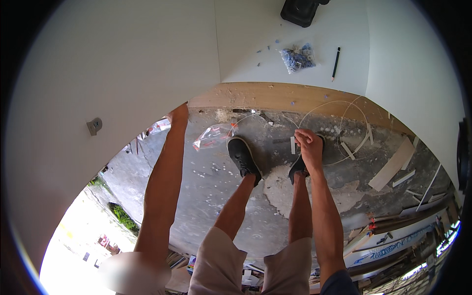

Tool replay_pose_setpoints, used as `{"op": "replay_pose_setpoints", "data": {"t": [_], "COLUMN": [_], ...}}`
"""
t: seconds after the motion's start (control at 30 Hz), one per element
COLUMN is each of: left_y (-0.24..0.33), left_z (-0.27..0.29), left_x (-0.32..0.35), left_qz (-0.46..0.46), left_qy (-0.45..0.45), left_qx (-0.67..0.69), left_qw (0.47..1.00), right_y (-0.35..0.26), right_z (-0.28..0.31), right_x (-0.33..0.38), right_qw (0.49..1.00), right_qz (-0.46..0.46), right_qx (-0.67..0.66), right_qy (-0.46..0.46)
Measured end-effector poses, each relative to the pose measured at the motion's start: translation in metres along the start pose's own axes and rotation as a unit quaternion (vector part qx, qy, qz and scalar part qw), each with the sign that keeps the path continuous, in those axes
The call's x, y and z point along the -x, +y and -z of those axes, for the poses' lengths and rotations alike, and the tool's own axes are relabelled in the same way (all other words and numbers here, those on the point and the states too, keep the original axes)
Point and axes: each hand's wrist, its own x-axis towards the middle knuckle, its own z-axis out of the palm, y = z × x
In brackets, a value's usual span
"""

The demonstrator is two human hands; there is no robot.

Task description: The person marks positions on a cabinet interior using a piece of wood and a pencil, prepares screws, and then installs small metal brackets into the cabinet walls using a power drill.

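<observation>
Pinching pale strand (339,101) in nearer right hand (309,141), with loops curling left and right. Can't tell grip of left hand (179,112), partly behind white panel (113,64).

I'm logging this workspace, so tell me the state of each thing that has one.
Right hand: fingers curled, apparently pinching the pale strand
Pale strand: loosely looped
Left hand: mostly hidden by the white panel
Pencil: lying flat
Small bag: filled
Clear floor bag: crumpled
Offcuts: scattered
Black shoes: worn
</observation>
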Motion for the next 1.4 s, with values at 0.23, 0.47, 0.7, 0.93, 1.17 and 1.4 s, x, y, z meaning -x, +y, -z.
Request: {"op": "replay_pose_setpoints", "data": {"t": [0.23,0.47,0.7,0.93,1.17,1.4], "left_y": [0.046,0.105,0.113,0.040,-0.008,-0.002], "left_z": [-0.016,-0.104,-0.111,-0.005,0.006,-0.015], "left_x": [0.063,0.088,0.082,0.064,-0.021,-0.057], "left_qz": [0.041,0.077,0.083,0.058,-0.025,-0.111], "left_qy": [-0.016,-0.161,-0.154,0.024,-0.015,0.011], "left_qx": [0.239,0.308,0.267,0.234,0.004,-0.136], "left_qw": [0.970,0.934,0.948,0.970,1.000,0.984], "right_y": [0.005,0.033,0.044,0.005,-0.016,-0.043], "right_z": [0.000,-0.005,-0.001,-0.004,-0.015,-0.027], "right_x": [0.015,0.033,0.020,-0.001,-0.035,-0.039], "right_qw": [0.998,0.999,1.000,1.000,0.999,0.995], "right_qz": [0.005,-0.032,-0.020,0.012,0.044,0.079], "right_qx": [-0.059,0.001,-0.005,0.027,-0.010,-0.066], "right_qy": [0.013,0.005,-0.006,0.002,0.005,-0.014]}}
